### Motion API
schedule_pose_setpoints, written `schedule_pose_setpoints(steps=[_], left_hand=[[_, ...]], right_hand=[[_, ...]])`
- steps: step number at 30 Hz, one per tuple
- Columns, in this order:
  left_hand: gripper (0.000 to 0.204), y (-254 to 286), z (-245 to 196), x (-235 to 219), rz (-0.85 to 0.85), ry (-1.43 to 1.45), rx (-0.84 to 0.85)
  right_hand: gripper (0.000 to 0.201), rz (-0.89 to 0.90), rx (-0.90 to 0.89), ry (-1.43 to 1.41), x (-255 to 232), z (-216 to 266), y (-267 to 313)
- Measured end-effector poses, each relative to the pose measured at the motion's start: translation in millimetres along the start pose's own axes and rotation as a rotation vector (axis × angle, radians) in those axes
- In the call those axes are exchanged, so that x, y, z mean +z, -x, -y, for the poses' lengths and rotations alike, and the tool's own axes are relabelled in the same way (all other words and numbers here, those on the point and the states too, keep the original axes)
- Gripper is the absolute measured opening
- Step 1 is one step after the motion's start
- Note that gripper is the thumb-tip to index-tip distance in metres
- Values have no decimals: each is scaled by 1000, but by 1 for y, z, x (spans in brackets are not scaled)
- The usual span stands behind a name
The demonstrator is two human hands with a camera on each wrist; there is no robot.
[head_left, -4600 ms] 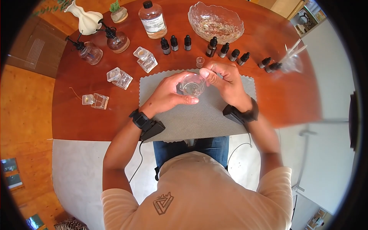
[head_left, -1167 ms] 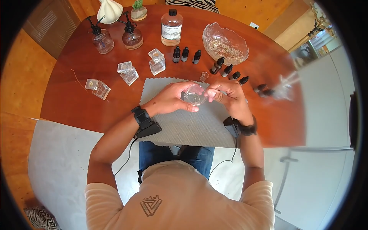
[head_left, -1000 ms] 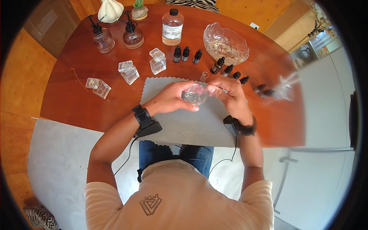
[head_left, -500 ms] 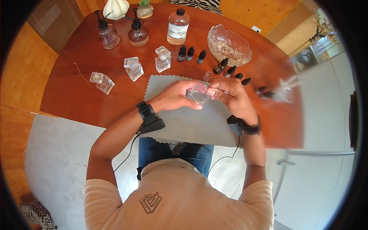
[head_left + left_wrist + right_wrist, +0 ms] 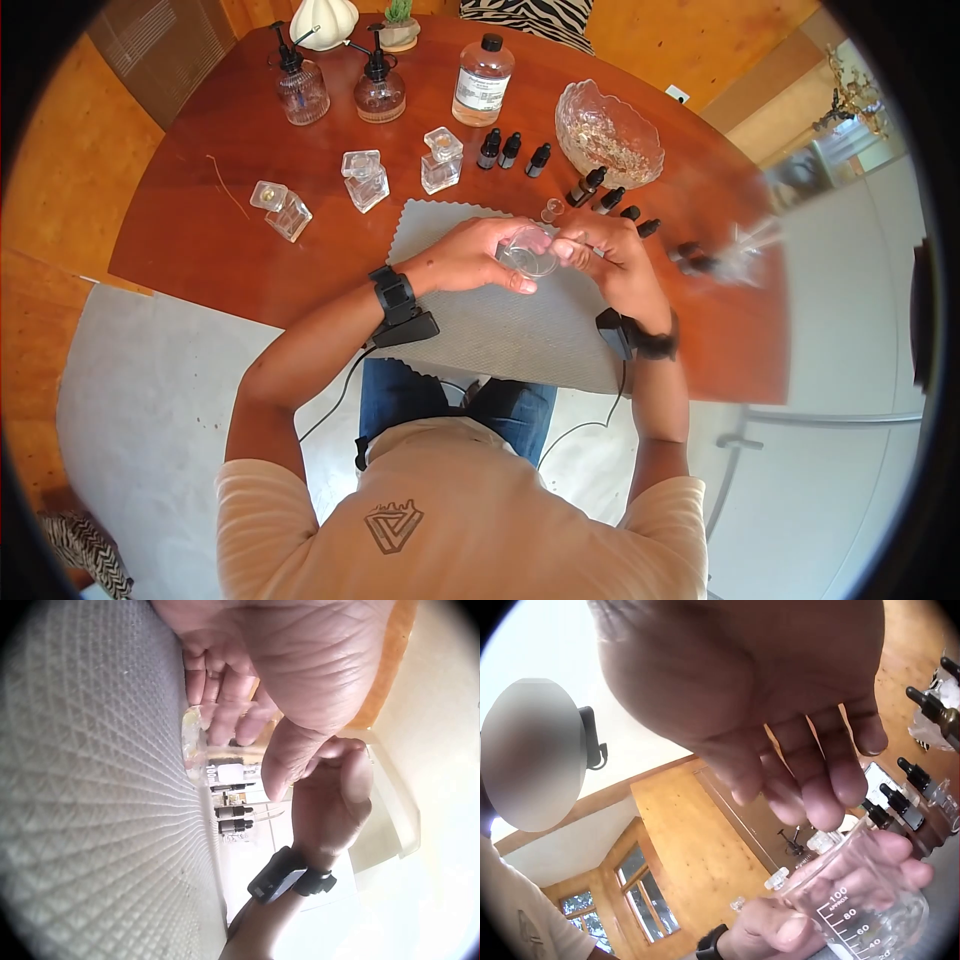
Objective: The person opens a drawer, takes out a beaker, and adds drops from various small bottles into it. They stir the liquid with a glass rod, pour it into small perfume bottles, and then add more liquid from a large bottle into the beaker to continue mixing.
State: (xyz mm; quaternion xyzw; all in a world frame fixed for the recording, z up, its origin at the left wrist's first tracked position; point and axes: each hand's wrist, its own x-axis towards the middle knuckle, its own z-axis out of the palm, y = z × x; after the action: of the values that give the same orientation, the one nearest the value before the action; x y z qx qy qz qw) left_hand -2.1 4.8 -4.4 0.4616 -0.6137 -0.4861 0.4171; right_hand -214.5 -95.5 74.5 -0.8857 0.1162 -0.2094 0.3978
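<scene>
A clear glass beaker [image 5: 527, 254] is gripped by the left hand [image 5: 478, 255], thumb at the near side and fingers around the far side. White measuring marks show on the beaker [image 5: 859, 907] in the right wrist view, with a little clear content low inside. At its right rim, the right hand [image 5: 618, 262] has thumb and forefinger pinched together, seemingly on a thin clear rod that is hard to make out. The other fingers of the right hand [image 5: 802, 727] reach over the beaker's mouth. Under both hands lies a grey mat [image 5: 480, 330].
Three square glass bottles [image 5: 367, 188] stand left of the mat. Behind are small black-capped bottles [image 5: 510, 152], a large labelled bottle [image 5: 482, 85], a glass bowl [image 5: 610, 135], two pump bottles [image 5: 380, 95] and a tiny glass piece [image 5: 551, 210]. A clear wrapped bundle [image 5: 750, 258] lies right.
The head view has shifted, so the table items appear farther right. The left hand keeps its grip on the beaker, while the right hand's fingers have moved slightly about the rim.
</scene>
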Motion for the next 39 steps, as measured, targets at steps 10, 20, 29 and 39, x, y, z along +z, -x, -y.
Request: schedule_pose_setpoints(steps=[10,20,29,39], left_hand=[[70,1,-1,0,12,-17,-12],[67,3,-7,1,1,-8,-6],[62,1,-2,-1,16,-46,19],[62,2,-4,0,8,-33,9]], right_hand=[[17,-25,34,-113,1,-3,9],[21,-160,-23,-59,12,-4,8],[24,-150,-19,-76,11,-11,5],[23,-57,50,-111,6,-6,10]])
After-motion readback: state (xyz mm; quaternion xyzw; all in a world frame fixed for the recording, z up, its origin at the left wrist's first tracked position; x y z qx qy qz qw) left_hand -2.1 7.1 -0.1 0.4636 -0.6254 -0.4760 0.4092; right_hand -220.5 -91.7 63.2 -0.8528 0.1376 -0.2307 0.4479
